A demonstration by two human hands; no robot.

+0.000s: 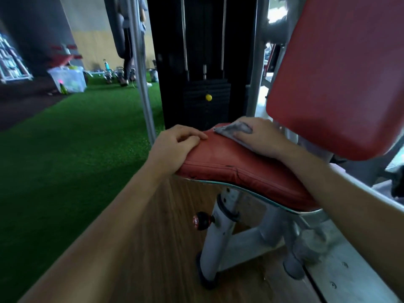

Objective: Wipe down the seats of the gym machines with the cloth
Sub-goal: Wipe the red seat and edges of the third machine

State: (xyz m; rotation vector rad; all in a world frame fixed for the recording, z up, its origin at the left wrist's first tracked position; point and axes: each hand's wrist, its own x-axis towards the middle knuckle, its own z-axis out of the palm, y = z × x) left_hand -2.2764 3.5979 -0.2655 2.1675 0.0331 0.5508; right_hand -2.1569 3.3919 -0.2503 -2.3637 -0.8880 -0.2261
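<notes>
A red padded seat point(227, 159) of a gym machine sits in the middle of the view on a grey post. My left hand point(175, 145) rests on the seat's left edge, fingers curled over the rim, holding nothing. At the seat's far end my right hand point(260, 135) presses a grey cloth point(234, 129) flat against the red pad. Part of the cloth is hidden under my palm.
A red backrest pad point(336, 79) rises at the right. Behind the seat stands the black weight stack point(206, 99) with a yellow pin. A grey upright pole point(142, 79) stands at the left by green turf point(65, 145). A person point(131, 40) stands far off beside a plastic bin point(70, 78).
</notes>
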